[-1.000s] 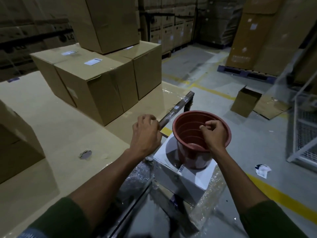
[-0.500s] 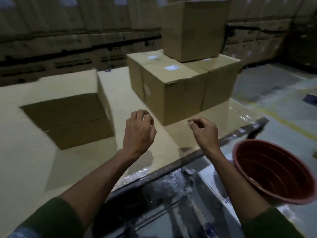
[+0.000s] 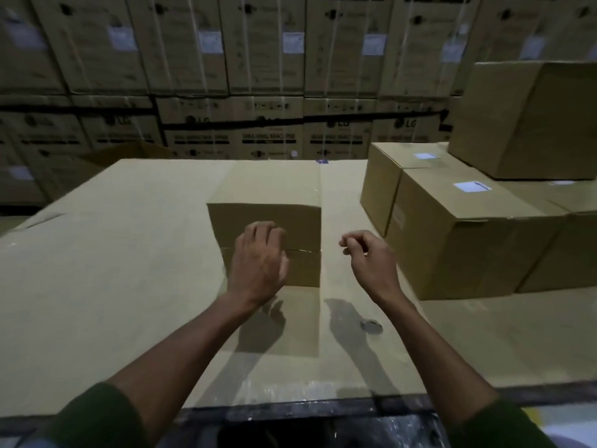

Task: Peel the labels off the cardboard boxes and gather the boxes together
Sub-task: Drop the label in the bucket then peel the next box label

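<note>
A plain cardboard box stands alone in the middle of a wide cardboard surface, with no label showing on its visible faces. My left hand hovers at its front face with relaxed fingers; whether it touches is unclear. My right hand hangs in the air just right of that box, fingers loosely curled and nothing seen in them. To the right is a group of boxes: a front box with a white label, one behind with another label, and a larger box stacked on top.
A wall of stacked printed cartons closes off the back. A small round scrap lies on the surface under my right forearm. A dark edge covered in plastic wrap runs along the near side.
My view has swung left, away from the red pot, which has left the frame. Both hands have moved over the cardboard surface to the lone box.
</note>
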